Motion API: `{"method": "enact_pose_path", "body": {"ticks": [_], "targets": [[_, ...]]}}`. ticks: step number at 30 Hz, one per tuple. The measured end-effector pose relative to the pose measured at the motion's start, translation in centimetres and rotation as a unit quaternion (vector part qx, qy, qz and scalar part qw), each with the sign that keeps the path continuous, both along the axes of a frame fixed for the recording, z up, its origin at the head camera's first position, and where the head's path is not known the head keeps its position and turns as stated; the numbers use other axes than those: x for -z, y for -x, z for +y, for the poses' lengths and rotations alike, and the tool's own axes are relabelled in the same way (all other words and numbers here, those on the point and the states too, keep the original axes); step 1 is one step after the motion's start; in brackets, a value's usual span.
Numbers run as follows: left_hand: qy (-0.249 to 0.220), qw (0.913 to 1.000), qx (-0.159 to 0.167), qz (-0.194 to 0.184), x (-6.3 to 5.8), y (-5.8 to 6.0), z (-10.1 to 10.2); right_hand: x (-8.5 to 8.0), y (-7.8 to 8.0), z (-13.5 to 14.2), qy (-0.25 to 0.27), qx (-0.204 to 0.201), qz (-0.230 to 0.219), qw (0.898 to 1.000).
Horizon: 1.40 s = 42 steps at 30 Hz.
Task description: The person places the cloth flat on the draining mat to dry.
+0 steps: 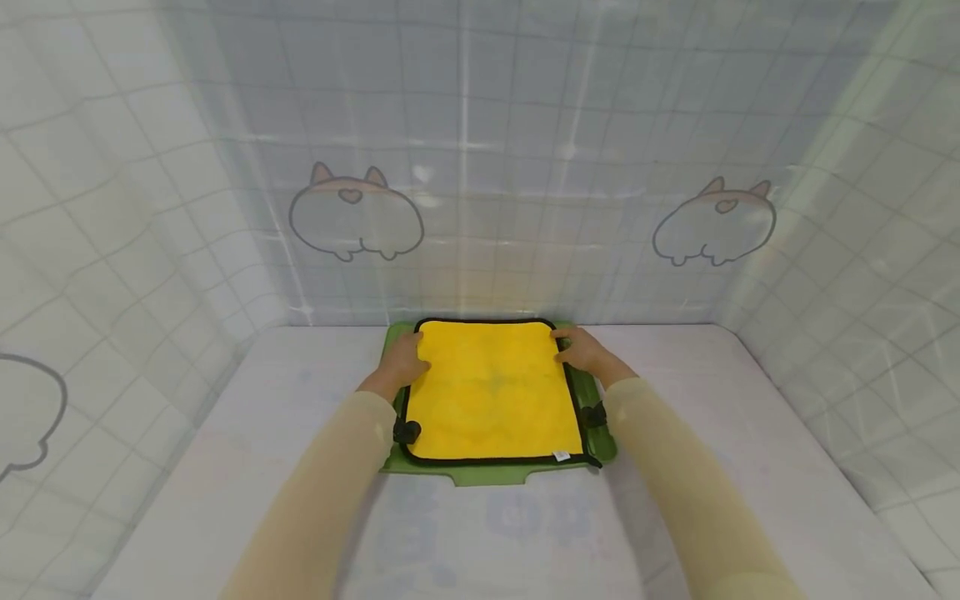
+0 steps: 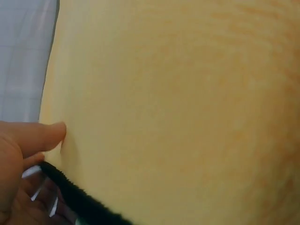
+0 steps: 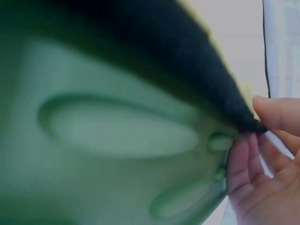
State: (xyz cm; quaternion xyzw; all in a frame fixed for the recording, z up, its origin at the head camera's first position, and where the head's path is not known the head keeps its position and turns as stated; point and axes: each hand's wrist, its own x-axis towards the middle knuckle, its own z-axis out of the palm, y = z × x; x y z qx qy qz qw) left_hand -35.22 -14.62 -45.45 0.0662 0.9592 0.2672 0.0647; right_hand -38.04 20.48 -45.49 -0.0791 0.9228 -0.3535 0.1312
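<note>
A yellow cloth [image 1: 495,383] with a black edging [image 1: 480,461] lies spread over a green plastic tray [image 1: 491,477], whose rim shows on both sides and at the front. My left hand [image 1: 402,360] pinches the cloth's left edge near the far corner. In the left wrist view its thumb [image 2: 49,135] is on top of the yellow face and the other fingers are below. At the far right, my right hand [image 1: 585,350] pinches the opposite edge. The right wrist view shows the black edging between thumb and fingers, above the tray's oval hollows [image 3: 122,129].
The tray stands on a pale tabletop [image 1: 300,433] close to the back wall. Grid-patterned sheets with cartoon drawings [image 1: 356,218] enclose the table behind and at both sides. A small white tag [image 1: 561,456] is on the cloth's near edge. Dark wrist cameras [image 1: 407,432] overlap the cloth's sides.
</note>
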Motion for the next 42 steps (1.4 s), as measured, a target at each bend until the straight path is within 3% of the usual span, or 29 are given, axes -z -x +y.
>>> {"method": "enact_pose_path", "body": {"ticks": [5,14,19,26,33,42], "targets": [[0.012,0.9998,-0.009,-0.014,0.1,0.0,-0.2,-0.2,-0.4,-0.4,-0.026,-0.003,0.004,1.0],[0.028,0.9994,0.019,0.006,0.3,-0.7,-0.3,-0.4,-1.0,0.7,-0.058,-0.019,0.017,0.998],[0.018,0.999,0.039,0.015,-0.1,-1.9,-0.4,-1.3,-1.5,1.1,-0.046,-0.032,0.018,0.998],[0.05,0.995,0.078,0.036,-0.9,-3.7,0.0,-2.4,-2.9,0.5,-0.058,-0.071,0.042,0.995],[0.082,0.987,0.132,0.04,-0.9,-5.5,0.2,-2.5,-4.8,0.0,-0.1,-0.12,0.078,0.985],[0.09,0.984,0.151,0.032,-0.9,-8.2,0.7,-2.2,-7.5,-0.2,-0.108,-0.16,0.08,0.978]]}}
